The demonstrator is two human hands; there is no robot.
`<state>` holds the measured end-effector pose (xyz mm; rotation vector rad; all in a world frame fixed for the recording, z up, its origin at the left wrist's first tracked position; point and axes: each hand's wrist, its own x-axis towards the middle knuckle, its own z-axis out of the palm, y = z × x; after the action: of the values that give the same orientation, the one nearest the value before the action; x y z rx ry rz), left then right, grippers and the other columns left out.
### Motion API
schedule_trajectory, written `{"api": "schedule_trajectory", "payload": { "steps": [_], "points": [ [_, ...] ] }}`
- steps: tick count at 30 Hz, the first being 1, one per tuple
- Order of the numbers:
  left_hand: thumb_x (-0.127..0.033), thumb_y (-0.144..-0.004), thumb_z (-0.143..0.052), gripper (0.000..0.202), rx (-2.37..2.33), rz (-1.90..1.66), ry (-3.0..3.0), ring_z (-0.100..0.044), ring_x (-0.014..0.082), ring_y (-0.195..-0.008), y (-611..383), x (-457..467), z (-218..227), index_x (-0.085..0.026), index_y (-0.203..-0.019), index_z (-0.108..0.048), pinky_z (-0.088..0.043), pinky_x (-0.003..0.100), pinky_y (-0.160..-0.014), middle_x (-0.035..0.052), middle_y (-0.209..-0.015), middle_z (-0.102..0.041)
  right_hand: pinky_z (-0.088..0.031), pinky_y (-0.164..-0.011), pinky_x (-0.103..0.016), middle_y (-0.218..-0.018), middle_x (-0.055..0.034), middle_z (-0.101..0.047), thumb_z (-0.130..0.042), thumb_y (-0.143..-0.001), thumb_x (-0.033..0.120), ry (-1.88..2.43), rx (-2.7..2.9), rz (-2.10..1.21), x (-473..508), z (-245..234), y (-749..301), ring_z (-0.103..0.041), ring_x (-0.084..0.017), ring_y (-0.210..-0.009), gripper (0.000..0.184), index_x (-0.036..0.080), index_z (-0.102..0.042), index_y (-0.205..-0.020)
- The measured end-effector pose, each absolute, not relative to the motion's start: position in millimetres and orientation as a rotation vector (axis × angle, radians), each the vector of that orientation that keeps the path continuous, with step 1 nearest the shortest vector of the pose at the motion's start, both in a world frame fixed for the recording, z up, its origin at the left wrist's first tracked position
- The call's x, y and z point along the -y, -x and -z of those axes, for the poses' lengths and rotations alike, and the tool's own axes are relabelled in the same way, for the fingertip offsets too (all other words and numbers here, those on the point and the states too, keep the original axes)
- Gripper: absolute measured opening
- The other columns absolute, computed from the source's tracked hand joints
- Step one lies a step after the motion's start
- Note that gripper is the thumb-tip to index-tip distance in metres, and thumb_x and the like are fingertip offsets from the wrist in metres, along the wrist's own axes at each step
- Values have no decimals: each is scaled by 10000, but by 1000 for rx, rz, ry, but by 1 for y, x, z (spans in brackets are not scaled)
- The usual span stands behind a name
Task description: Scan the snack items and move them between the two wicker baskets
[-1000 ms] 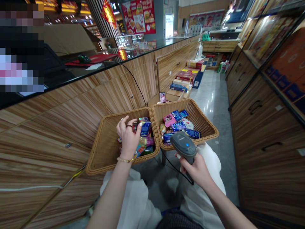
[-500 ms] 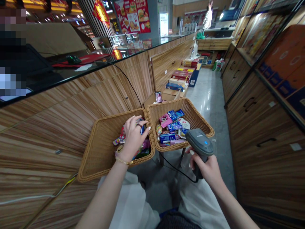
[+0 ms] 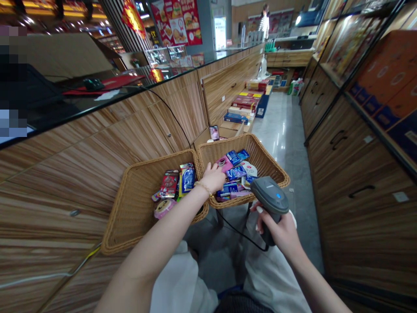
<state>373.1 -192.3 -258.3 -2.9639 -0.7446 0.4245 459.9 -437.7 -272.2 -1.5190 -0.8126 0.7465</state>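
Note:
My left hand [image 3: 213,177] reaches over the near left rim of the right wicker basket [image 3: 273,167], its fingers stretched out and partly hidden. They are beside a pink packet [image 3: 223,162]; whether they touch it I cannot tell. Blue packets [image 3: 235,173] and other small snack packs lie around it. In the left wicker basket [image 3: 132,195] are a red packet [image 3: 170,182], a blue-and-yellow packet [image 3: 188,179] and a round pink pack [image 3: 164,208], partly under my forearm. My right hand [image 3: 282,228] grips a dark grey barcode scanner [image 3: 271,195], a blue light glowing on top.
The scanner's black cable [image 3: 243,232] hangs below the baskets. A wooden counter [image 3: 156,126] runs along the left, with a cardboard box [image 3: 61,54] on top. Stacked boxes [image 3: 244,102] stand beyond the baskets. Wooden cabinets [image 3: 365,208] line the right; a person [image 3: 264,24] is far back.
My left hand has moved right, from above the left basket to the right basket, uncovering the packets in the left one. The right hand still holds the scanner. The view has shifted slightly.

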Motion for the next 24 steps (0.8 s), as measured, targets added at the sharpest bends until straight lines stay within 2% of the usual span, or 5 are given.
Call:
{"api": "schedule_trajectory", "payload": {
  "steps": [4, 9, 13, 19, 24],
  "points": [
    [-273, -759, -826, 308, 730, -520, 2949, -469, 392, -1342, -388, 192, 268, -181, -1052, -794, -259, 578, -1165, 184, -1314, -687, -514, -456, -301, -498, -30, -656, -652, -875, 546, 1501, 801, -753, 438, 273, -460, -607, -201, -404, 363, 189, -702, -831],
    [-327, -768, -834, 361, 726, -580, 2962, -475, 375, -1350, -400, 194, 276, -188, -1098, -786, -300, 543, -1147, 171, -1307, -696, -513, -457, -293, -506, -24, -662, -661, -874, 515, 1481, 793, -761, 437, 272, -459, -607, -195, -405, 336, 181, -700, -867],
    [-360, -784, -822, 387, 747, -573, 2958, -459, 390, -1367, -405, 193, 283, -178, -1123, -782, -294, 566, -1148, 194, -1366, -658, -513, -457, -290, -498, -16, -654, -668, -877, 524, 1478, 787, -765, 436, 272, -458, -603, -191, -402, 350, 177, -700, -893],
    [-273, -819, -775, 322, 770, -494, 2937, -474, 379, -1349, -408, 198, 290, -151, -1116, -791, -313, 544, -1135, 213, -1374, -637, -511, -458, -283, -495, -36, -659, -672, -881, 570, 1476, 786, -793, 437, 277, -456, -605, -189, -407, 399, 175, -695, -827],
    [-230, -852, -715, 284, 747, -397, 2930, -482, 345, -1330, -408, 209, 283, -169, -1121, -785, -313, 533, -1133, 186, -1351, -642, -510, -446, -277, -501, -38, -662, -693, -859, 597, 1486, 780, -782, 436, 277, -454, -599, -183, -395, 430, 169, -705, -814]
  ]
}}
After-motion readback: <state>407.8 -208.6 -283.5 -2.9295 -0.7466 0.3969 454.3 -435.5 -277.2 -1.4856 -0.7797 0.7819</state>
